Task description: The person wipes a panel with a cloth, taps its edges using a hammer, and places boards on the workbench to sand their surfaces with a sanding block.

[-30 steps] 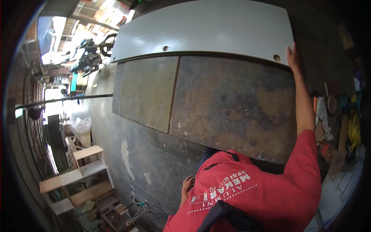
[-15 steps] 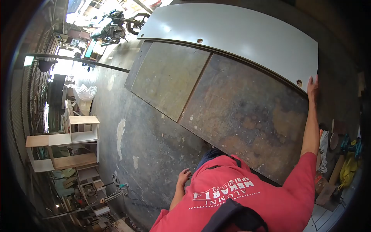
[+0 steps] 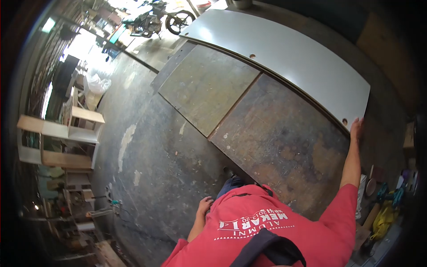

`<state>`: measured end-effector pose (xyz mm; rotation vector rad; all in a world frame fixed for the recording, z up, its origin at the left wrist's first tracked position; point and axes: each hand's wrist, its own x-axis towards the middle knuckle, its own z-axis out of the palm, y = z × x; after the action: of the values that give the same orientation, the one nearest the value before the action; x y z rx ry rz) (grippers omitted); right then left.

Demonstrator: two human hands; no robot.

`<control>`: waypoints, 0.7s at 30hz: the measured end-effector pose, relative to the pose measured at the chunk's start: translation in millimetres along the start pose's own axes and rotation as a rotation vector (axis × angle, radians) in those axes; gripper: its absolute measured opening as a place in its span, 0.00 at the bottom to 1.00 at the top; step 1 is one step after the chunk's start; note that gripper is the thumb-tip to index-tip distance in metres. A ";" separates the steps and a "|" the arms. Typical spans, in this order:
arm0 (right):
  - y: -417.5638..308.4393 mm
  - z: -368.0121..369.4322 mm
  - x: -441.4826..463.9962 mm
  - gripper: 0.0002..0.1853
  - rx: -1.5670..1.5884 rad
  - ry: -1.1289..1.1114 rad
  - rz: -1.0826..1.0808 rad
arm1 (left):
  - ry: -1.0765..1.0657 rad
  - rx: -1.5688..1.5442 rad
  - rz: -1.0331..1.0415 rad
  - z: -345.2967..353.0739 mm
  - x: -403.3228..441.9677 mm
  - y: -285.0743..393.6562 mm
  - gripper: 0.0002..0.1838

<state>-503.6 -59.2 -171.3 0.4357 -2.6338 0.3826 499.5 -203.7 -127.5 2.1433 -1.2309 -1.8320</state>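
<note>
A long white panel (image 3: 284, 49) with several round holes near its closer edge lies along the far side of the worktable. My right arm stretches out, and my right hand (image 3: 357, 128) grips that panel at its near right corner, beside a hole; part of the grip is hidden. Under the panel is the worktable (image 3: 284, 138), its scratched, stained brown top meeting a greenish section (image 3: 209, 84) at a seam. At my left side hangs my left hand (image 3: 205, 204), with loosely bent fingers and nothing in it, apart from the table.
A motorcycle (image 3: 153, 20) stands beyond the panel's far left end. On the left are an unfinished wooden shelf unit (image 3: 62, 138) and a clear plastic bag (image 3: 95, 86). A slanting bar (image 3: 129, 55) crosses near the table's far left. A yellow cloth (image 3: 384, 222) lies at right.
My view has turned, so the table and panel appear shifted and more slanted. My right hand stays at the panel's corner; my left hand still hangs by my side.
</note>
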 end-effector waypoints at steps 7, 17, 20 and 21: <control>-194.8 -125.0 -81.6 0.31 0.022 0.200 -0.084 | 0.119 -0.187 -0.143 3.2 -11.2 -55.5 0.26; -511.2 -326.0 -404.9 0.18 1.016 -0.545 -1.039 | 0.181 -0.421 -0.198 35.3 -14.9 -122.4 0.19; -530.6 -352.1 -475.8 0.19 1.155 -0.894 -1.457 | 0.174 -0.508 -0.167 44.7 5.6 -153.9 0.18; -530.1 -346.9 -494.3 0.21 1.052 -1.103 -1.579 | 0.182 -0.542 -0.145 46.8 12.4 -165.5 0.18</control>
<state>240.1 -308.8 2.2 3.3060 -1.4729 1.0176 544.8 -78.6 -237.2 2.0555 -0.4755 -1.7122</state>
